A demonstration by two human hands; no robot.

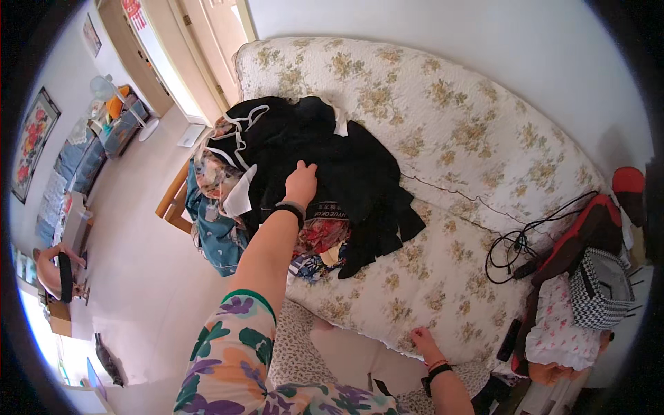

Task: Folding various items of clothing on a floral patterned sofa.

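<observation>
My left arm reaches forward over a heap of clothes on the sofa, and my left hand (301, 185) is closed on a black garment (346, 166) spread across the top. White trim edges part of the black cloth at its far left. Under it lie a red patterned piece (322, 235), a dark blue patterned piece (311, 265) and a teal printed cloth (220, 238) that hangs over the sofa's left end. Down at the front edge of the sofa seat, my right hand (425, 344) rests with its fingers curled in, apart from the clothes, nothing visible in it.
The sofa (443, 256) has a quilted floral cover and a wooden armrest (174, 197). A black cable (512, 242) lies at its right, near a checkered basket (600, 290) and a red cap (628, 185). Far left, another person (52, 273) bends over; a white fan (147, 130) stands beyond.
</observation>
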